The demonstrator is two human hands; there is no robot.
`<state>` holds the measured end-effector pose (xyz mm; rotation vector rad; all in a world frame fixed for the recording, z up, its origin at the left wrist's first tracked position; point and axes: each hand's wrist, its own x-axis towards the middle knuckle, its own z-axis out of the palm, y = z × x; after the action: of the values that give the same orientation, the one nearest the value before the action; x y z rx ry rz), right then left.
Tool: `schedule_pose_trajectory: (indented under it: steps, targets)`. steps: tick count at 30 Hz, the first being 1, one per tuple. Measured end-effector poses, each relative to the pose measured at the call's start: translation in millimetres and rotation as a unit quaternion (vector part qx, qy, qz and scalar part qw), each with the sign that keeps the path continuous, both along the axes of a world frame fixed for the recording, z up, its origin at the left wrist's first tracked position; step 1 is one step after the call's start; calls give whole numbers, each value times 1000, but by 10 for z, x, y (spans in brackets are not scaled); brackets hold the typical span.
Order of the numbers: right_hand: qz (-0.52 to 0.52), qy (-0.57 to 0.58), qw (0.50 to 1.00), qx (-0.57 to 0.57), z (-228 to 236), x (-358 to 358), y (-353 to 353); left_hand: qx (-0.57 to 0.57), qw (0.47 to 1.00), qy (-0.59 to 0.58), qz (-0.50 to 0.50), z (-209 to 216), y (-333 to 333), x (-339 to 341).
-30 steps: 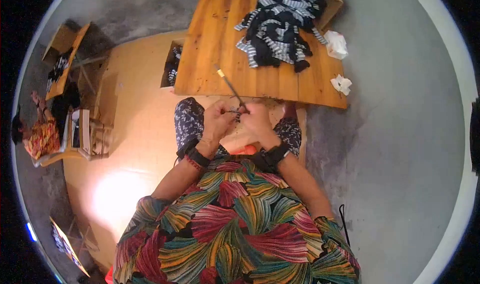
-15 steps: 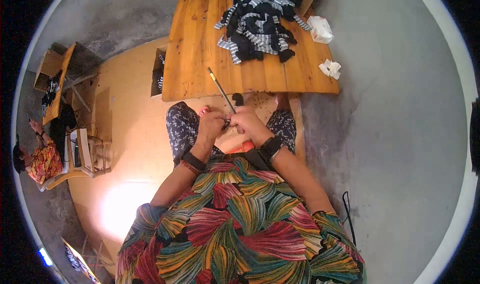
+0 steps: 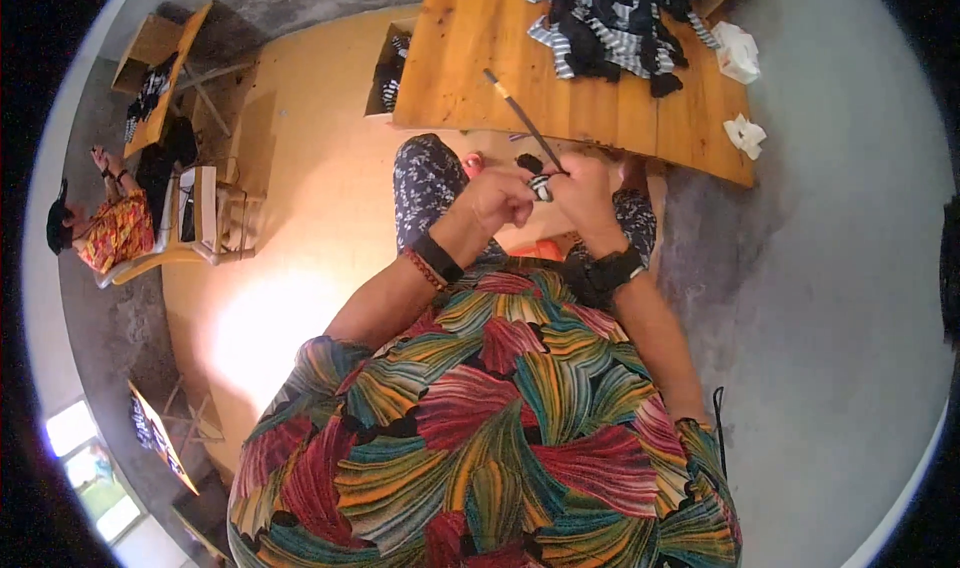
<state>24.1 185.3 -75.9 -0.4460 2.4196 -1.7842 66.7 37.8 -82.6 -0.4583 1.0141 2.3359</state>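
Observation:
My right hand [image 3: 585, 196] is closed around the lower end of a thin dark stick [image 3: 522, 116] with a pale yellow band near its tip. The stick points up and left toward the table edge. A small black-and-white striped knit piece [image 3: 541, 187] shows between my hands, against the fingers of the right one. Just left of it my left hand [image 3: 498, 201] has its fingers curled in; whether they grip part of the fabric is hidden. A black fabric end [image 3: 528, 163] sticks out above the striped part.
Ahead stands a wooden table [image 3: 450, 78] bearing a heap of black and striped knit pieces [image 3: 615, 28], a white tissue pack [image 3: 737, 53] and a crumpled tissue [image 3: 744, 136]. A cardboard box [image 3: 380, 83] stands left of it. Far left, another person [image 3: 115, 228] sits at a table.
The view has swung, so table and hands appear farther right. My hands have moved slightly apart, and the striped fabric now shows between them. The stick stays in my right hand.

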Motion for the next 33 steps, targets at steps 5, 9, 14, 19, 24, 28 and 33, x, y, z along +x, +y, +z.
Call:
schedule_pose_trajectory:
  steps: [5,9,14,19,24,28,33]
  targets:
    - [55,-33,998,17,195,176,79,58,987,100,-109,151,-17,241]
    - [93,-242,963,-74,301,169,201,-61,984,152,-71,148,-100,238]
    - [107,-395,886,-216,327,155,195,5,995,94,43,127,-70,170]
    - [96,-357,907,-202,359,182,157,-21,989,117,86,238,-18,140]
    - [67,-144,982,-106,497,188,84,-213,950,198,113,385,1,130]
    - [-25,34,989,-143,480,128,15,-260,880,377,125,548,52,76]
    - [17,-84,986,-146,428,133,-8,-185,941,245,145,538,80,143]
